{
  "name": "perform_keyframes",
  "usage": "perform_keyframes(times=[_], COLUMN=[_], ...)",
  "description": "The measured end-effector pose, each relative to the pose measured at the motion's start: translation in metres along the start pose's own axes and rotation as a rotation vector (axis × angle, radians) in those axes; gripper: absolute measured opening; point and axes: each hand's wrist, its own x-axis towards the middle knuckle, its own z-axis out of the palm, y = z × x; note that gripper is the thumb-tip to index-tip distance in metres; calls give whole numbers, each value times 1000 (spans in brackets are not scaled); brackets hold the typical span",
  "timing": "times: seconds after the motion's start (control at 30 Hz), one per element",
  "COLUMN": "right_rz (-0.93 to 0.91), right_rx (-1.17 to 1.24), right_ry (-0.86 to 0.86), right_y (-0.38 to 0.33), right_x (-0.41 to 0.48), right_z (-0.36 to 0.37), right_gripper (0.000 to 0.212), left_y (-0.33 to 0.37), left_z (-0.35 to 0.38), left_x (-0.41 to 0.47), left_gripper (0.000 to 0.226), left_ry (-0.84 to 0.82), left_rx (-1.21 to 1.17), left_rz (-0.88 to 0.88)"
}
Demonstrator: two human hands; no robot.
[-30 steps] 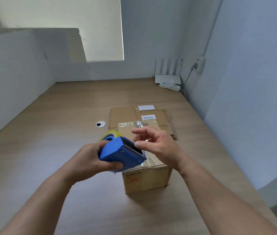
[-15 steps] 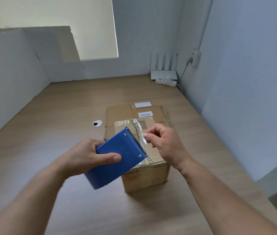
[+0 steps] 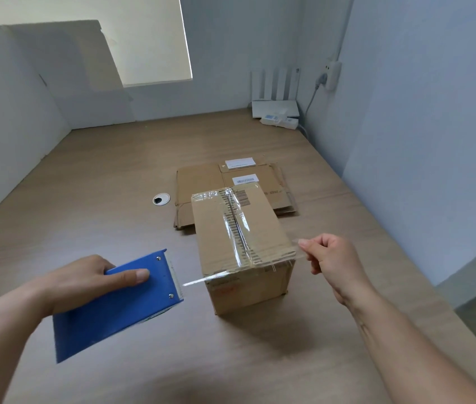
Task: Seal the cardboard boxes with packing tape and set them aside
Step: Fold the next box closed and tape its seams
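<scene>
Fingertips (image 3: 306, 246) of your right hand (image 3: 333, 258) pinch the tape strip (image 3: 207, 277); left hand (image 3: 85, 278) grips the tape dispenser (image 3: 120, 304). Flimsy, sticky film likely wrinkles: hold its ends, taut.

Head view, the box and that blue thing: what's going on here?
A person is taping a cardboard box on a wooden table. The left hand grips a blue tape dispenser to the box's left, while the right hand pinches the free end of clear tape, stretched across the near end of the box top. A strip already covers the centre seam. Flattened boxes lie behind it, not yet assembled.
</scene>
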Motion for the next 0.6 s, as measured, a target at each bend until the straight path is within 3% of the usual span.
perform_keyframes(times=[0.3,0.53,0.6], right_rz=[55,336,358], right_rx=[-42,161,96], right_ry=[25,-150,-168], right_y=[15,15,16], right_x=[12,15,15], right_z=[6,10,9], right_gripper=[29,26,20], left_y=[5,18,20], left_z=[11,40,43], left_x=[28,52,54], left_gripper=[108,80,80], left_ry=[-26,-32,-19], left_rx=[94,31,4], left_rz=[-21,-49,-49])
